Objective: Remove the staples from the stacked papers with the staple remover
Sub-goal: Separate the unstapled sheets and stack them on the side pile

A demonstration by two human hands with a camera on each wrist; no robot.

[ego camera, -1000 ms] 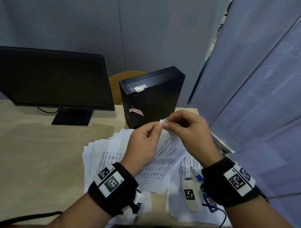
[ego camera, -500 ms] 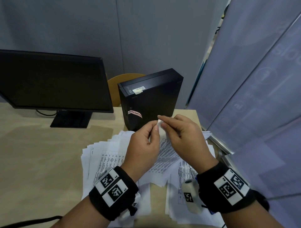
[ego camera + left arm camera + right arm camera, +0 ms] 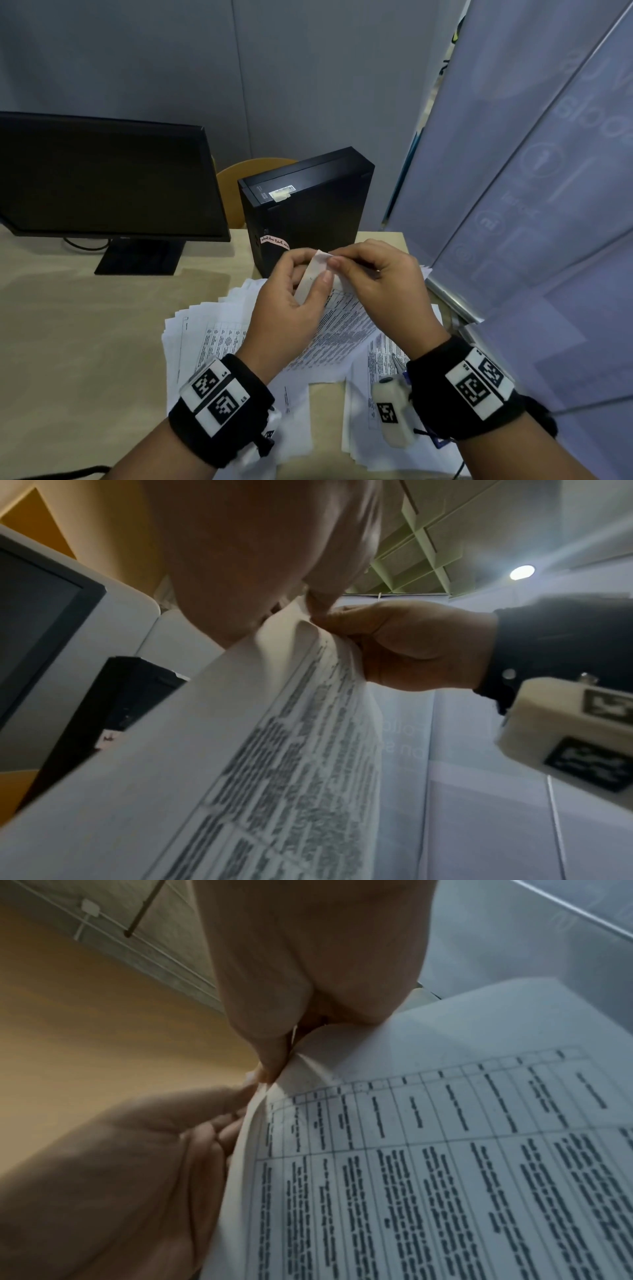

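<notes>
Both hands hold up one corner of a stapled set of printed papers (image 3: 342, 318) above the desk. My left hand (image 3: 313, 267) pinches a folded-back strip of that corner, thumb on top. My right hand (image 3: 337, 258) pinches the same corner from the right. The wrist views show the printed papers (image 3: 240, 750) (image 3: 445, 1150) hanging from the two pinches; no staple can be made out. More loose sheets (image 3: 205, 335) lie fanned out on the desk below. A blue tool with a metal tip (image 3: 399, 363), perhaps the staple remover, lies on the papers, mostly hidden behind my right wrist.
A black monitor (image 3: 102, 178) stands at the back left and a black computer case (image 3: 308, 205) just beyond my hands. A wooden chair back (image 3: 236, 178) shows between them. A grey banner (image 3: 531, 205) with a metal base rail closes the desk's right side.
The corner of the papers has been bent back toward me, and my left thumb now lies along the folded strip. Both hands stay at the corner, slightly lower.
</notes>
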